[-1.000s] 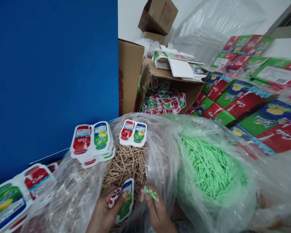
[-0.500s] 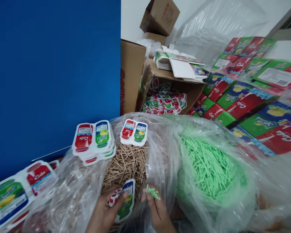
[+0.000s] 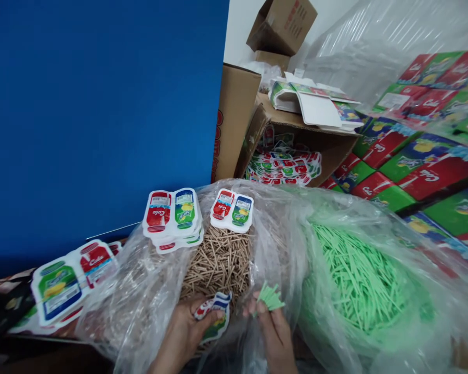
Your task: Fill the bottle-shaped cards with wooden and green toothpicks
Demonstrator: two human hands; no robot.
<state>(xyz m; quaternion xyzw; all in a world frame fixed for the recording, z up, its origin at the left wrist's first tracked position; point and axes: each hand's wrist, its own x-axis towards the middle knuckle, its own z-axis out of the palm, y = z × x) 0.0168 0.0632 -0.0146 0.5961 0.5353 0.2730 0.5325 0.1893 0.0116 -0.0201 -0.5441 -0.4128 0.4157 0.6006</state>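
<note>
Low in the head view, my left hand [image 3: 189, 327] is closed on a printed packet [image 3: 219, 323] with a white border, one red-and-white side folded over toward the blue-green side. Beside it, my right hand [image 3: 272, 327] pinches a small bunch of short light-green sticks [image 3: 271, 296], their ends fanned out above the fingers. Both hands are over the front of an open plastic bag full of brown sticks [image 3: 222, 259]. A single cola-and-lemon packet [image 3: 231, 210] lies at the back of those sticks. To its left sits a stack of like packets [image 3: 173, 215].
A clear bag of green sticks [image 3: 359, 275] stands at the right. More packets [image 3: 68, 283] lie at the left. Behind are an open carton [image 3: 296, 122] holding many packets, printed boxes [image 3: 421, 161] stacked under plastic film, and a tall blue panel [image 3: 101, 104].
The view has swung left, so everything sits farther right. The packet in my left hand is tipped and folded more. The green sticks in my right hand show more spread out.
</note>
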